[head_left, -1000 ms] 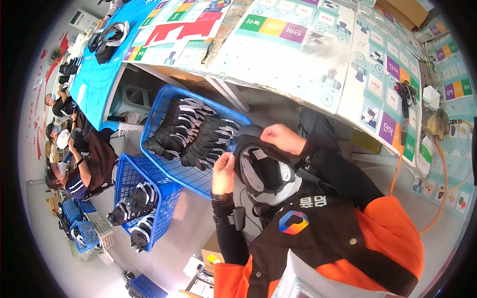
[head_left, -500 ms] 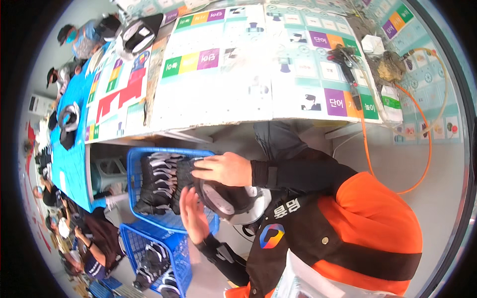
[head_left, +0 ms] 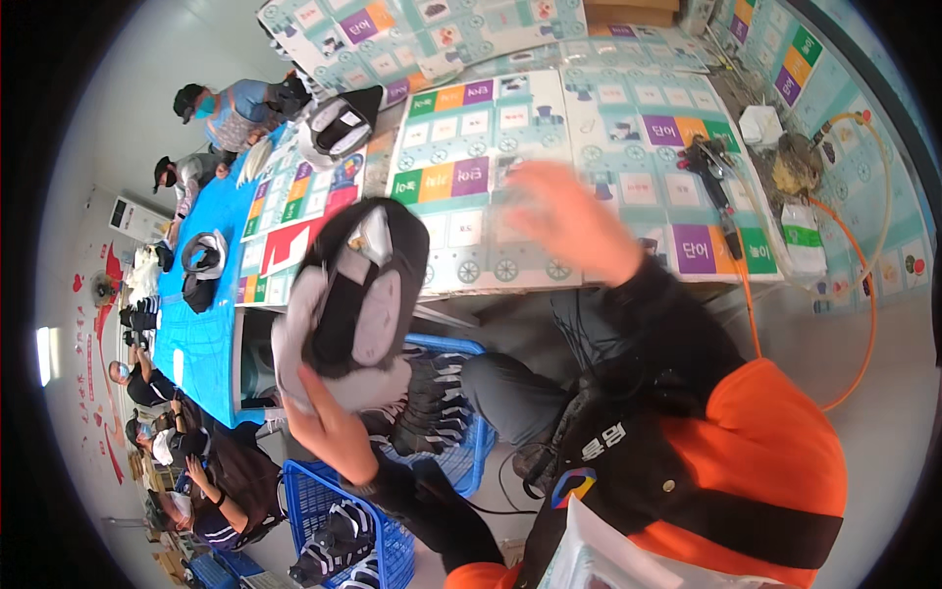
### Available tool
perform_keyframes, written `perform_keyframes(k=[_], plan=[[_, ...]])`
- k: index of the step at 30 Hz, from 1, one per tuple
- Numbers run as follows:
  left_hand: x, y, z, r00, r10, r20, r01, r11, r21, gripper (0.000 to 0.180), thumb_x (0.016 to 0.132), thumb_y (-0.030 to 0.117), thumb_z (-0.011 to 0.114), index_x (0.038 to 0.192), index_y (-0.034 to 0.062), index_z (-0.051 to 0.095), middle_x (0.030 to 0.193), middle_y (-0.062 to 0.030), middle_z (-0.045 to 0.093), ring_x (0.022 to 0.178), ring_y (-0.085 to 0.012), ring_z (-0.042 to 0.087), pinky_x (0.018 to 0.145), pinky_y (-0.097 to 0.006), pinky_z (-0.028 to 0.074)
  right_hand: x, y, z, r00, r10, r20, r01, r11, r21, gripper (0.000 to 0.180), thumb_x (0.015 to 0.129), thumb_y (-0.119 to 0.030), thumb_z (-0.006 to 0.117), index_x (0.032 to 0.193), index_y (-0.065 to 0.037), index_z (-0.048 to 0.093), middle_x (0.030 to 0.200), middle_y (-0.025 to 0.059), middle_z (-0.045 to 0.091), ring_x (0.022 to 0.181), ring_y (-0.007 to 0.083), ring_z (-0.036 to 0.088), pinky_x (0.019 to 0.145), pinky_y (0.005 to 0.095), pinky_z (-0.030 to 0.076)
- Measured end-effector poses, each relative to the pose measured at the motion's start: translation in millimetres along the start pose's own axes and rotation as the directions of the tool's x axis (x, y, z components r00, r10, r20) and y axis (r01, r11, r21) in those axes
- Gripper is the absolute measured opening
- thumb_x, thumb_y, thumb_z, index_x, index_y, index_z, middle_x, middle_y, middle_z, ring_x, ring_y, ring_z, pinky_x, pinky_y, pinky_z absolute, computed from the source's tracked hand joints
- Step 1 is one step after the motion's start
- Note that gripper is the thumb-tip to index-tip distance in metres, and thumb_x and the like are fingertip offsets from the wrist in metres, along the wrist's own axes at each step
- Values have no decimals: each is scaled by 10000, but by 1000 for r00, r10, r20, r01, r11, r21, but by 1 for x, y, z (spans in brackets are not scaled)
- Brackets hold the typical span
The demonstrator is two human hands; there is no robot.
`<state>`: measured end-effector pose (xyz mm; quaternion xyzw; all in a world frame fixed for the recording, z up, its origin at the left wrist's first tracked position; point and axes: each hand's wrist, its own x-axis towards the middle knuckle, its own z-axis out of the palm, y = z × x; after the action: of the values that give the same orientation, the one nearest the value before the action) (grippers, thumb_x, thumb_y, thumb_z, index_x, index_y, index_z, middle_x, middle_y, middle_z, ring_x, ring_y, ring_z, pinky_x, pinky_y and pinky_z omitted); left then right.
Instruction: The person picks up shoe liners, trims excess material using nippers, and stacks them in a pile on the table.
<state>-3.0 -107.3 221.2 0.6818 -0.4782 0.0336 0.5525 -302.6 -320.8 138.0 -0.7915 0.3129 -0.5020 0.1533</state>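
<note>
My left hand [head_left: 329, 434] grips a black and light-grey cap [head_left: 388, 299] by its lower side and holds it up in front of the table edge. The cap's hollow inside faces me, showing black lining and pale panels. To the right, my right hand [head_left: 574, 221] is raised over the table, apart from the cap. Its fingers look stretched out, though motion blurs them, and nothing shows in them. Below the cap, a blue basket [head_left: 479, 456] holds nested rows of similar caps [head_left: 432, 398], partly hidden by my left arm and the raised cap.
Printed sheets cover the table [head_left: 481, 211]. A black hand tool [head_left: 708, 177] with an orange hose lies at its right. Another cap [head_left: 339, 128] sits at the far left. A second blue basket [head_left: 392, 550] holds more caps. Several people work along a blue table [head_left: 211, 339].
My left hand has lifted a cap up and left to table height. My right hand has moved away from the basket, up and right over the table. The view has shifted too.
</note>
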Motion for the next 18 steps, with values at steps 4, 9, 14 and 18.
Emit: perform_keyframes(k=[4, 9, 14, 18], plan=[[65, 45, 52, 968, 251, 11, -250, 960, 126, 341, 1095, 210, 620, 1206, -107, 680, 1063, -280, 752, 895, -312, 724, 820, -382, 550, 3, 29, -128, 990, 128, -52, -138, 921, -365, 280, 977, -170, 712, 1207, -11, 701, 1169, 165, 710, 1070, 341, 691, 952, 395, 545], [124, 55, 128, 890, 383, 245, -434, 878, 203, 293, 1047, 207, 630, 1075, -80, 684, 906, -322, 697, 857, -529, 662, 719, -512, 530, -13, 20, -251, 936, 249, -251, -345, 797, -496, 204, 1016, -164, 680, 1168, -33, 712, 1108, 147, 747, 936, 315, 729, 838, 355, 561], [145, 65, 176, 831, 414, 371, -529, 794, 300, 277, 1041, 223, 591, 1020, -38, 683, 892, -318, 696, 852, -523, 667, 720, -579, 522, -6, 30, -260, 923, 263, -281, -375, 777, -505, 190, 1019, -152, 666, 1158, -32, 714, 1076, 147, 760, 935, 307, 736, 822, 353, 567], [139, 65, 183, 858, 385, 341, -490, 811, 318, 303, 1051, 261, 585, 1050, -22, 695, 885, -319, 699, 868, -527, 673, 723, -576, 529, -30, -16, -166, 716, 501, 486, -448, 864, -231, 208, 971, -207, 672, 1087, -44, 730, 926, 155, 742, 830, 326, 722, 760, 403, 554]])
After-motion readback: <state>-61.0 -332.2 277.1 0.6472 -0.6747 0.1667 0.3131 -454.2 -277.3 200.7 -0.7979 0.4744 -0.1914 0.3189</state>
